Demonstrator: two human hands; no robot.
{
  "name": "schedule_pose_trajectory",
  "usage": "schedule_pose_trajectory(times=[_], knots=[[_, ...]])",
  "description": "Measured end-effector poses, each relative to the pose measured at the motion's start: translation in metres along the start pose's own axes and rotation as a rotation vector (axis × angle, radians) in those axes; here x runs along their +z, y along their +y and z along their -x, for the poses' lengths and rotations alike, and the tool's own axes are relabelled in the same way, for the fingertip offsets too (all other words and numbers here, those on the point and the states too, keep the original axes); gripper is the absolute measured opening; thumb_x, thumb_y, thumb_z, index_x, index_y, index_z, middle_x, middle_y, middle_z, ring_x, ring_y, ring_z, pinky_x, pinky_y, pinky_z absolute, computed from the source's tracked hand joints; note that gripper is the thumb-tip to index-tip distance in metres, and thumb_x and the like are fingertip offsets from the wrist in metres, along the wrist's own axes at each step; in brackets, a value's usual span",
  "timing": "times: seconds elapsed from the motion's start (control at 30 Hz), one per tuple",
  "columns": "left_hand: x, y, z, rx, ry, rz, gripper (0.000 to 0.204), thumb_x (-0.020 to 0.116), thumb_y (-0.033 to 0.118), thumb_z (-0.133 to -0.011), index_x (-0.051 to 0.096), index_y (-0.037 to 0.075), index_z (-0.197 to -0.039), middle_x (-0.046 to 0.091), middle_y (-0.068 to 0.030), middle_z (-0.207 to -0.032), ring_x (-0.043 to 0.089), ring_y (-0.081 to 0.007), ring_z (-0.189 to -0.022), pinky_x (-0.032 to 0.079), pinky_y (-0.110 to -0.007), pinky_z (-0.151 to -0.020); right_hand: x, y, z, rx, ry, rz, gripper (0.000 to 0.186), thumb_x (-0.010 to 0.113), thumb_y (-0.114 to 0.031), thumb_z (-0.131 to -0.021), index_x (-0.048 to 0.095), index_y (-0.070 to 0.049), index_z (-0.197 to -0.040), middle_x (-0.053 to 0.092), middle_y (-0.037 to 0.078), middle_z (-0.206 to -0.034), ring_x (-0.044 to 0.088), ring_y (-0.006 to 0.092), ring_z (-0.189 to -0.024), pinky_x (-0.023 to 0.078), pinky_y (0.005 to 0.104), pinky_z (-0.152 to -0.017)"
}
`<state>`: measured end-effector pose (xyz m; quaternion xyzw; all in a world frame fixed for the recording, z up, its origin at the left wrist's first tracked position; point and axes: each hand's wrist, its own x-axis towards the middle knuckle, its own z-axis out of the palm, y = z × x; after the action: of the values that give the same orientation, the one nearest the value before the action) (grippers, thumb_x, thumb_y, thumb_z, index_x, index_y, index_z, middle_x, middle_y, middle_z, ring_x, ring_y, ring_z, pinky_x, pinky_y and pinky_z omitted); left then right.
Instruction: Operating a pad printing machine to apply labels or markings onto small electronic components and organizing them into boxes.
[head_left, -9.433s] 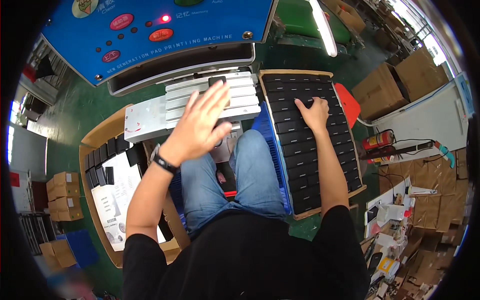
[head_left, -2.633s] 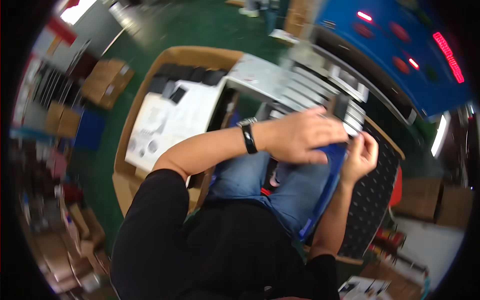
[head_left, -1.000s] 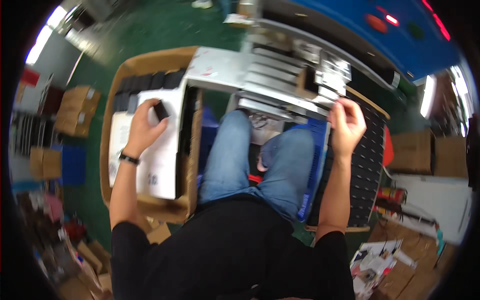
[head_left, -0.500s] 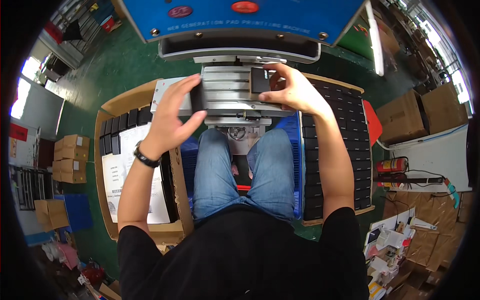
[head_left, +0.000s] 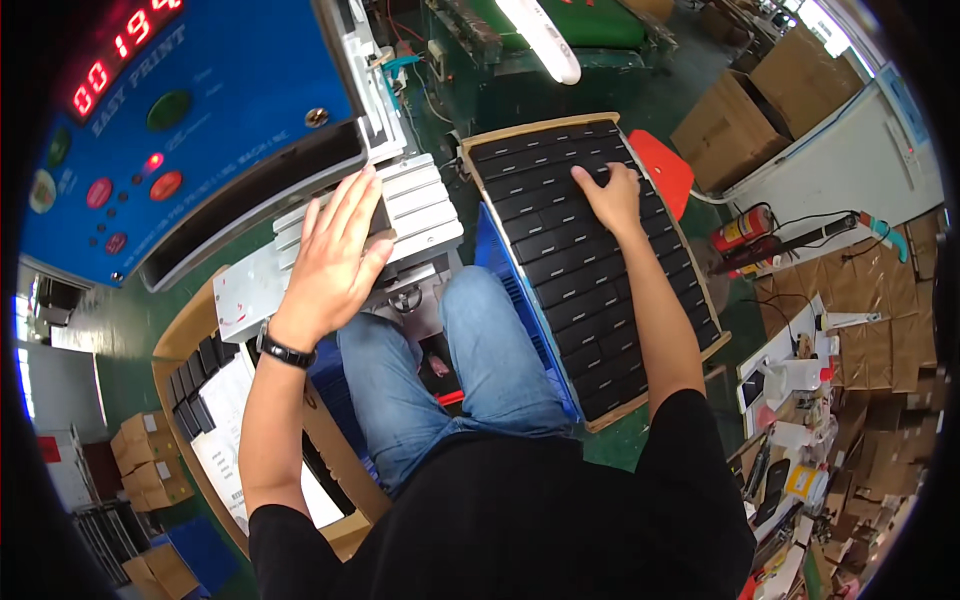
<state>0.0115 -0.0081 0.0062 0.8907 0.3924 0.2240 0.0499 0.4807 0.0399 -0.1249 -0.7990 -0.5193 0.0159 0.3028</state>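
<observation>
My left hand [head_left: 335,260] lies over the slotted metal plate [head_left: 420,205] with its fingers stretched out, touching a dark piece [head_left: 377,225] that is mostly hidden beneath them. My right hand [head_left: 615,200] is in the cardboard tray of black boxes [head_left: 590,300], thumb and fingers curled round a black box [head_left: 595,170] near the tray's far end. Above the plate is the blue machine panel [head_left: 240,90] with red lit digits and coloured buttons.
An open carton [head_left: 170,350] with black boxes and white paper stands at my left. A blue plastic crate [head_left: 540,330] is beside my legs. At the right are a red board [head_left: 668,165], cardboard boxes [head_left: 800,80], fire extinguishers [head_left: 735,230] and a cluttered surface.
My right hand has left the plate for the tray. My left hand has brought its black piece onto the plate's fixture and straightened its fingers. The view has turned to the right.
</observation>
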Motion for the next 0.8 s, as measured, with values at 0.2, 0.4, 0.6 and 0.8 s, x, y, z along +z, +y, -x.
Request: schedule_pose_trajectory(times=[0.2,0.4,0.6,0.8], knots=[[-0.013,0.035,0.050,0.047,-0.062,0.005,0.064,0.059,0.042,-0.110,0.051,0.006,-0.163,0.050,-0.0157,-0.171,0.043,-0.0344,-0.161,0.024,-0.060,-0.133,0.034,0.053,-0.068,0.093,0.093,0.357,0.093,0.067,-0.073,-0.094,0.065,0.010,-0.138,0.063,0.032,-0.136,0.063,0.0500,-0.120,0.053,0.0576,-0.104],[-0.023,0.051,0.148,-0.114,0.274,0.024,0.052,0.077,0.020,-0.096,0.066,0.006,-0.145,0.064,-0.0159,-0.153,0.062,-0.0385,-0.136,0.041,-0.053,-0.122,0.039,0.005,-0.082,-0.052,-0.022,0.379,0.082,0.059,-0.077,-0.094,0.085,0.000,-0.106,0.079,0.025,-0.105,0.075,0.0466,-0.096,0.060,0.0544,-0.084],[-0.061,-0.043,0.250,-0.337,0.366,-0.083,0.044,0.072,0.002,-0.088,0.073,0.005,-0.132,0.073,-0.0105,-0.136,0.068,-0.0319,-0.121,0.055,-0.042,-0.106,0.014,0.091,-0.107,-0.218,0.102,0.331,0.073,0.060,-0.069,-0.103,0.082,-0.001,-0.117,0.078,0.026,-0.118,0.073,0.0448,-0.107,0.059,0.0492,-0.094],[-0.084,-0.155,0.294,-0.517,0.144,-0.247,0.065,0.071,0.008,-0.082,0.066,0.011,-0.147,0.072,-0.0105,-0.144,0.064,-0.0343,-0.133,0.049,-0.046,-0.115,0.007,0.059,-0.072,-0.143,-0.127,0.218,0.069,0.065,-0.061,-0.104,0.070,-0.003,-0.140,0.065,0.024,-0.142,0.067,0.0438,-0.126,0.054,0.0497,-0.109]])
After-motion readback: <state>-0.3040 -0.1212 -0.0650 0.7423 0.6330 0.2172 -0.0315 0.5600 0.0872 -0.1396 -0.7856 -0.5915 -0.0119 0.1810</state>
